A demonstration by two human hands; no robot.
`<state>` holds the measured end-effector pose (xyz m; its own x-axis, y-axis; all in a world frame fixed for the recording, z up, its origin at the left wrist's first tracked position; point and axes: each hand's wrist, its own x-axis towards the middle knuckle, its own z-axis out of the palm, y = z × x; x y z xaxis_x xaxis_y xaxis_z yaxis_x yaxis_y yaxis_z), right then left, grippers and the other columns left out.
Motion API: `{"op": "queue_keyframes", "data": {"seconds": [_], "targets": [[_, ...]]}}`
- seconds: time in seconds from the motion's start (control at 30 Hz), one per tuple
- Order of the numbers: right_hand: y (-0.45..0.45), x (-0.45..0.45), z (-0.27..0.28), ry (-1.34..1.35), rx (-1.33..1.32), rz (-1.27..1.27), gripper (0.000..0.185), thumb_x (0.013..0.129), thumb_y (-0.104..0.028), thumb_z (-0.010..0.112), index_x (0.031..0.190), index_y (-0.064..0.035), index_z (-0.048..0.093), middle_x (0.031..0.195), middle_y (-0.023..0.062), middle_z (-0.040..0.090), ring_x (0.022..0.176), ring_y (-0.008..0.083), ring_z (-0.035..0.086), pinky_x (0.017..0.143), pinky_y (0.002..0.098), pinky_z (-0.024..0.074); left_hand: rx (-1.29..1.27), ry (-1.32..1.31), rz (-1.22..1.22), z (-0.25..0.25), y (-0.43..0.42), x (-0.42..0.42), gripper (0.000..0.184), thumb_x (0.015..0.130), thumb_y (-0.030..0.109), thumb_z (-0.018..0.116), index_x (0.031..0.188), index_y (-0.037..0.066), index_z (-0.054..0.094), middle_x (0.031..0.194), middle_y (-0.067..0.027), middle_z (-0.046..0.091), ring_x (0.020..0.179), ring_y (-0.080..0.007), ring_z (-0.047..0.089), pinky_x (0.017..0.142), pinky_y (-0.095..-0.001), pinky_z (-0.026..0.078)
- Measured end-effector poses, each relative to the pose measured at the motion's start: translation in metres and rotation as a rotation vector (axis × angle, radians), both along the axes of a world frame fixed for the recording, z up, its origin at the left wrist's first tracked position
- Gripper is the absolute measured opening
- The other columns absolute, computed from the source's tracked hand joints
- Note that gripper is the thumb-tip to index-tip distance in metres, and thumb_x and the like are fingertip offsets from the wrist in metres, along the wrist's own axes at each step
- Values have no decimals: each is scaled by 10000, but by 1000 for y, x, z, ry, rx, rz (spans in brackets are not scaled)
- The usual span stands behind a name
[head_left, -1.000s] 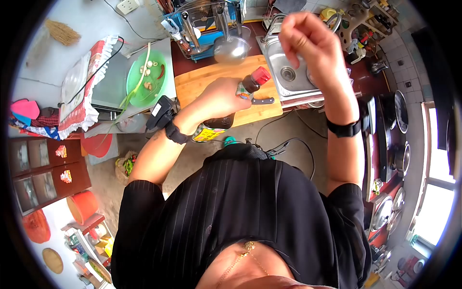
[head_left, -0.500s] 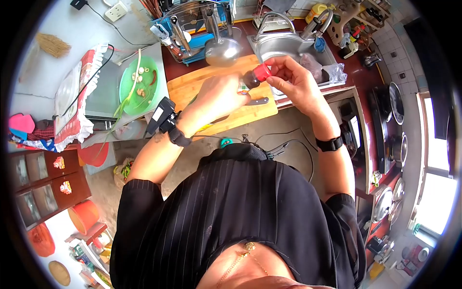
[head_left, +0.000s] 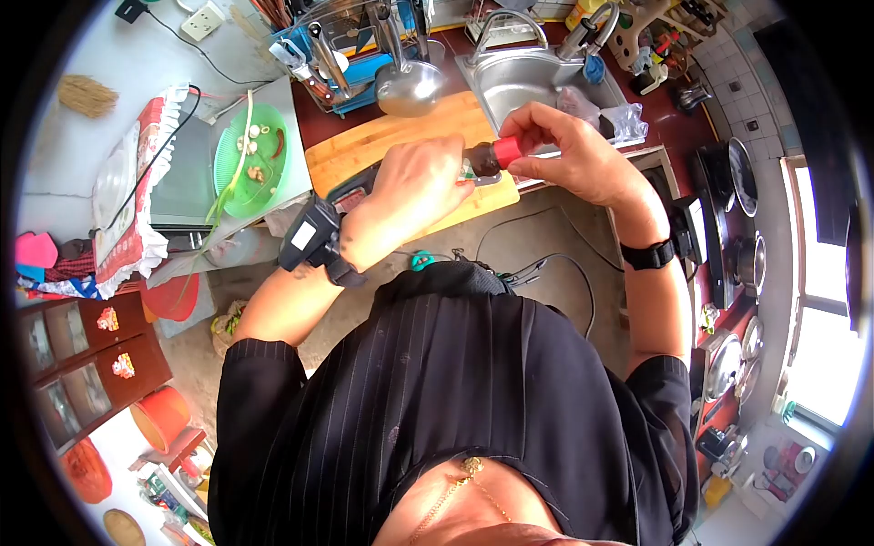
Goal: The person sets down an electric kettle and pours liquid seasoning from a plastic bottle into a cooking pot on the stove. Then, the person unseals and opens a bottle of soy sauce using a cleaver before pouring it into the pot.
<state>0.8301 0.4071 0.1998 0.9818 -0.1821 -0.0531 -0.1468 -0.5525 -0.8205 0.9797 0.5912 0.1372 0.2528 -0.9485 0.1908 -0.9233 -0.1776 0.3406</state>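
- Red-capped dark bottle (head_left: pixel 483 158) lies tilted in the left hand (head_left: pixel 421 173), over the near edge of the cutting board; the palm and fingers wrap around it, and its neck juts out past them toward the right hand.
- Red cap (head_left: pixel 507 150) sits at the end of that neck, pinched between the thumb and fingers of the right hand (head_left: pixel 583 156).
- As for progress, I judge that the bottle is in hand and the cap is gripped; the cap is not yet off, and whether it is loosened I cannot tell.
- Knife (head_left: pixel 489 180), just beside the left fingers, shows only its handle; neither hand appears to grip it.
- Cutting board (head_left: pixel 360 136) spreads beneath and beyond the left hand, with no cut pieces on its visible part.
- Green basin (head_left: pixel 246 204), well to the left of the grip, holds garlic (head_left: pixel 253 132), a red chili (head_left: pixel 279 143) and a long scallion (head_left: pixel 238 166) hanging over the rim; these look uncut.
- Sink (head_left: pixel 510 82) lies beyond the right hand, the ladle (head_left: pixel 410 88) beyond the left.
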Motion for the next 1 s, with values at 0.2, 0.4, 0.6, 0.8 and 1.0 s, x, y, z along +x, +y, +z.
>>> {"op": "queue_keyframes", "data": {"seconds": [0.2,0.4,0.6,0.8,1.0], "targets": [[9,3,14,-67,-294,96,366,780,-24,785,1097,-14,603,970,76,661,888,202,645,841,317,525,-131,-143,-38,-5,3,-1,409,752,247,837,960,9,579,821,-158,662,806,-339,689,707,-414,546],[8,4,21,-10,-300,71,379,799,-35,773,1148,-19,627,964,73,680,889,203,669,834,322,536,19,47,7,3,1,3,412,774,267,817,996,-12,611,851,-216,687,854,-348,705,738,-435,554],[4,10,-12,-158,309,-141,346,942,-77,687,1272,13,640,1095,58,726,993,115,669,905,283,539,72,752,-32,15,-5,22,245,802,202,726,918,-11,695,797,-128,711,748,-191,703,707,-341,541],[22,24,-32,-340,519,-270,319,973,-145,670,1251,11,665,1077,44,718,1009,95,634,916,286,515,91,1289,-207,20,-15,29,62,851,84,630,835,27,610,722,-74,668,675,-172,665,676,-315,534],[28,30,-26,-415,515,-320,279,981,-166,680,1195,12,682,1027,59,729,974,102,633,891,295,523,130,1441,-277,33,-19,34,102,828,108,645,847,24,590,705,-101,645,681,-206,667,699,-341,547]]}}
